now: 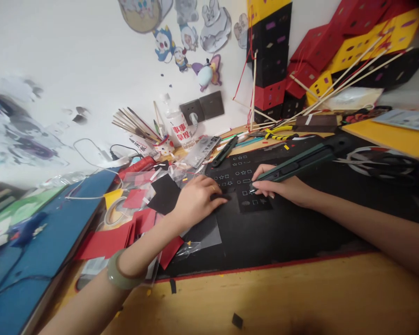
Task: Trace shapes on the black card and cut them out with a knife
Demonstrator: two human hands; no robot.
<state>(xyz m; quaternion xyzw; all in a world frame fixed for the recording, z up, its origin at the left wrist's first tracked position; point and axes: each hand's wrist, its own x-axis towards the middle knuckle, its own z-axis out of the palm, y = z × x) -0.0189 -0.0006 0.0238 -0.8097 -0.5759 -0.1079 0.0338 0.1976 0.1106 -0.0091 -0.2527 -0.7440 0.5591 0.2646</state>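
Note:
My right hand [282,188] grips a large dark green utility knife [300,160], its tip pointing down and left. Under that tip lies a black card strip [254,207] marked with pale outlines of circles, stars and rectangles. Left of the strip, my left hand [197,200] rests palm down, fingers lightly bent and thumb apart, with a bangle on the wrist. Beneath it I see black paper and a clear plastic sheet [211,232]. Everything sits on a black mat [282,237]. Whether the blade touches the card, I cannot tell.
Red card pieces [108,239], a tape roll [115,211] and plastic bags crowd the left. Behind are another cutter [225,151], a bottle [181,128], a brush cup [165,145] and yellow-black pliers [281,132]. Red, yellow and black paper boxes [268,60] with sticks stand at the back right.

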